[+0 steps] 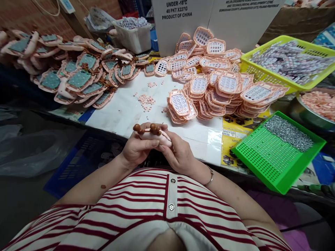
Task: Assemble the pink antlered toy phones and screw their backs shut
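Observation:
Between my two hands, close to my body at the front edge of the table, is a pink plastic piece (157, 136) with brown rounded knobs on top. My left hand (137, 146) wraps round its left end. My right hand (180, 153), with a bracelet at the wrist, grips the right end. Small pink bits (146, 103) lie on the white table sheet (125, 118) beyond the hands. Stacked pink keypad panels (179, 103) stand to the right, and pink shells with green boards (80, 78) are heaped on the left.
At the right sit a green basket (261, 160) with metal screws, a yellow basket (288, 82) of small packets and a metal bowl (303, 111) of pink parts. A white tub (136, 38) and large carton (183, 31) stand behind.

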`<state>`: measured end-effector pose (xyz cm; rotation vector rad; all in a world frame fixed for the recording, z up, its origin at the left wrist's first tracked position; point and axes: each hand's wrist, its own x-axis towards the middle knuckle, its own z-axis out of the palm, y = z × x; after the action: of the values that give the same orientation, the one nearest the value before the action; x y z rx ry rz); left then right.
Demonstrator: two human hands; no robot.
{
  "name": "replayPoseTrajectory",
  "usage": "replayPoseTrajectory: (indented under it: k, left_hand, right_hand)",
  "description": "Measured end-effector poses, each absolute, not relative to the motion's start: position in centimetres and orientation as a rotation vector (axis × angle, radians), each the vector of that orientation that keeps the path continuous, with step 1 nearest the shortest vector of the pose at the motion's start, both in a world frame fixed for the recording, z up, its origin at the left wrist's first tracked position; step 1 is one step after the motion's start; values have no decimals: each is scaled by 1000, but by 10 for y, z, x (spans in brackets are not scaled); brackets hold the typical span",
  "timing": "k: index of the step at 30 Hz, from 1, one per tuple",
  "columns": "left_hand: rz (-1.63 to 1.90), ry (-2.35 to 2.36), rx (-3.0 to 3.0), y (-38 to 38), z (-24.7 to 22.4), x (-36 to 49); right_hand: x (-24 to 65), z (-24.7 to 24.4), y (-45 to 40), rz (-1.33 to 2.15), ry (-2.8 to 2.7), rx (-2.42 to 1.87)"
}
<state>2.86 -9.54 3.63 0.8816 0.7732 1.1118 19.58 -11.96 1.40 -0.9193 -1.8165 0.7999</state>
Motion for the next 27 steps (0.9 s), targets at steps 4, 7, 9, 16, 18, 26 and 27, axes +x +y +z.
replayPoseTrajectory:
  k: [4,7,9,16,18,26,27]
  left_hand:
    - [1058,708,932,-97,41,28]
    - [1100,764,931,-100,44,31]
    - [1146,794,907,-102,46,36]
    - [1123,849,847,-101,39,42]
    - [1167,874,826,-100,34,40]
    - [1325,787,840,-91,29,28]
    - [1307,776,841,-90,28,26]
  right_hand:
    - [196,20,-123,849,-1886,-918]
    - [195,21,-125,799,-1904,-916]
    - [194,21,-126,730,-1892,-928]
    - [193,13,-120,866,-1664,-986]
    - [193,8,-118,891,-1547,-1021]
    - [196,6,-121,752,-1766,-1008]
    - [198,8,-122,713,-1800,-1025]
